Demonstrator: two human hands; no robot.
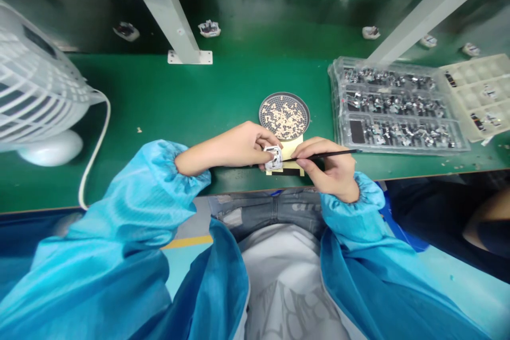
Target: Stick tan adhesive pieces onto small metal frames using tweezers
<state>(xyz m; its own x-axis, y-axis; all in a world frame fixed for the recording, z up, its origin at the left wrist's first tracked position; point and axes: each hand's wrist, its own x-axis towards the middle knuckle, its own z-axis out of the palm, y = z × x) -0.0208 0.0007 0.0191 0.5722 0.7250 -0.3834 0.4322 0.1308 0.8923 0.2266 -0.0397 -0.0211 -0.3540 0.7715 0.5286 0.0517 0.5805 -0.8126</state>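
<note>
My left hand (pixel 235 146) pinches a small white and silver part (pixel 274 157) over a pale yellow pad (pixel 295 144) at the bench's near edge. My right hand (pixel 332 170) grips thin black tweezers (pixel 332 154) like a pen, with the tips touching that part. Just behind the pad sits a round perforated dish (pixel 284 115) strewn with several tiny beige pieces. Both arms wear blue sleeves.
A clear blister tray (pixel 394 109) with rows of small metal parts lies at the right, with a cream compartment tray (pixel 476 90) beyond it. A white fan (pixel 37 90) and its cable (pixel 95 149) stand at the left. White frame legs (pixel 175 21) rise behind. Another person's arm (pixel 484 223) shows at far right.
</note>
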